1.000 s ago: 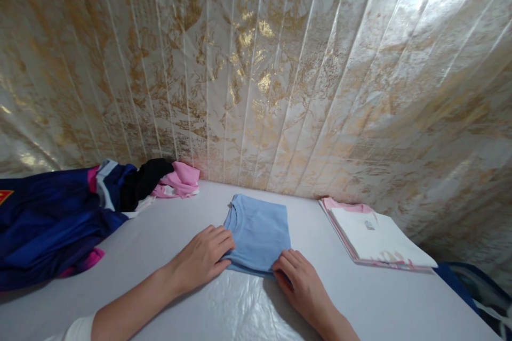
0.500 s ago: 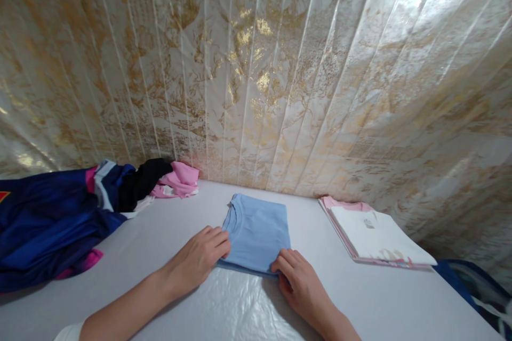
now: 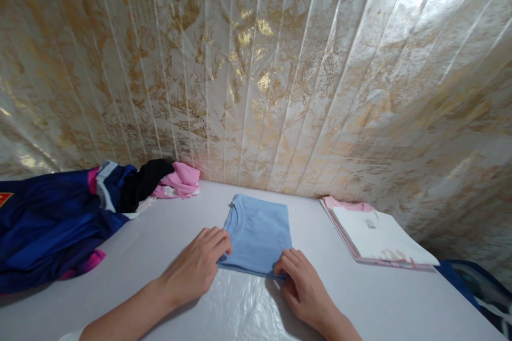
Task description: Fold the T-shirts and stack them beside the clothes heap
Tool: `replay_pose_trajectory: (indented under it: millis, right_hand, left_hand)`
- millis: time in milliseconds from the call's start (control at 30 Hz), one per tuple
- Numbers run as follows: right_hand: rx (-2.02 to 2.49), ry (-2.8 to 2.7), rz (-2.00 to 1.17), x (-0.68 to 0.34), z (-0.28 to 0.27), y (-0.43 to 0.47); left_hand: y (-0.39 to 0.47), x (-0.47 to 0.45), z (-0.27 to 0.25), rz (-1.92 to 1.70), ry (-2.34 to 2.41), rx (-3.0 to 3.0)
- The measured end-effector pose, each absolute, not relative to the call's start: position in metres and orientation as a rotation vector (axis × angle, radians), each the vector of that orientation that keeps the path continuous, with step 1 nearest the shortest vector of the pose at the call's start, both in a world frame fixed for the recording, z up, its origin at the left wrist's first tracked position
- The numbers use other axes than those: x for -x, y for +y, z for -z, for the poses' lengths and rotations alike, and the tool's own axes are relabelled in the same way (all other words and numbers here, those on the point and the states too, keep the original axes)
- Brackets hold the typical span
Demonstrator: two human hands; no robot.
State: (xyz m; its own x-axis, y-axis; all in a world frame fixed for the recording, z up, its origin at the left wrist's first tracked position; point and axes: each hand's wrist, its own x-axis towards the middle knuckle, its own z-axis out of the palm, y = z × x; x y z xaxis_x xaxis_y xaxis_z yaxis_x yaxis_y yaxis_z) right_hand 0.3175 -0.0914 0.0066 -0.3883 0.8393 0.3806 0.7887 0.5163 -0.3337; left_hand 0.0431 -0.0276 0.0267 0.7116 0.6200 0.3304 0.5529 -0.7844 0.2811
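A light blue T-shirt (image 3: 260, 234) lies folded into a neat rectangle on the white table, its round neckline facing left. At its near left corner, my left hand (image 3: 204, 264) has its fingers curled over the edge, closed on the cloth. My right hand (image 3: 302, 287) pinches the near right corner, fingertips on top and the thumb low, partly hidden beneath the hand. Between the two hands the shirt's front edge shows stacked fold layers.
Loose clothes, among them a dark blue garment (image 3: 52, 218), a black one (image 3: 146, 184) and a pink one (image 3: 182, 180), are heaped at left. Right, a stack of folded shirts (image 3: 376, 234) lies beside a dark blue bag (image 3: 472, 282). A gold-patterned curtain (image 3: 256, 90) hangs behind the table (image 3: 224, 309).
Both hands stay at the shirt's near corners. My right thumb has shifted slightly at the corner; the shirt lies practically as before.
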Motion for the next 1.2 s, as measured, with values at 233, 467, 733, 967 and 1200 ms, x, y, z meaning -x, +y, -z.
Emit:
replay_pose_trajectory:
  millis: [233, 467, 733, 967, 1200]
  right_hand:
    - [1.407, -1.958, -0.028, -0.322, 0.011, -0.08]
    - [1.592, -1.91, 0.201, -0.345, 0.025, -0.071]
    - [1.557, -2.189, -0.036, -0.331, 0.022, -0.079]
    - [1.544, -2.066, -0.053, -0.335, 0.015, -0.077]
    - [1.664, -2.286, -0.068, -0.311, 0.02, -0.076]
  left_hand:
    - [-0.038, -0.059, -0.019, -0.269, 0.75, -2.833]
    - [-0.039, -0.056, -0.008, -0.154, 0.74, -2.792]
    - [-0.041, -0.059, -0.01, -0.157, 0.747, -2.745]
    - [-0.044, -0.061, -0.005, -0.167, 0.734, -2.731]
    - [-0.037, -0.073, -0.007, -0.256, 0.851, -2.791]
